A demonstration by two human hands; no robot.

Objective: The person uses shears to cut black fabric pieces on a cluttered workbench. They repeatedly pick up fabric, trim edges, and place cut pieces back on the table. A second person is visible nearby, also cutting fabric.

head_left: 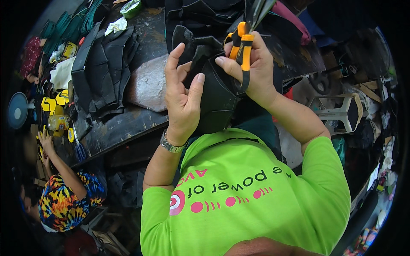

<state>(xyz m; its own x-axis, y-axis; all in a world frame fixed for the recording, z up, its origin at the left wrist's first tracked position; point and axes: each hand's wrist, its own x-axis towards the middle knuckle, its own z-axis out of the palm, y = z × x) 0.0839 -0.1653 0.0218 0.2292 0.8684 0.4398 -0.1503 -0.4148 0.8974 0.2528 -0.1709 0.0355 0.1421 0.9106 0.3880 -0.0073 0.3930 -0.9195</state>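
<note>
My right hand (258, 70) is closed around a pair of scissors (246, 45) with orange and black handles, their grey blades pointing up and away. Just to the left, my left hand (183, 98) is raised with thumb and forefinger spread apart, and its other fingers are partly hidden. Between my hands lies a black sheet-like piece (217, 96) with stitched or creased lines, leather-like in look. It hangs over the near table edge toward my lap. My left fingers are beside its folded upper flaps; whether they touch it I cannot tell.
A stack of similar black pieces (102, 70) lies on the dark worktable (145, 126), beside a worn grey slab (149, 83). Another person in a colourful shirt (68, 200) works at the left. A white plastic stool (341, 113) stands at the right.
</note>
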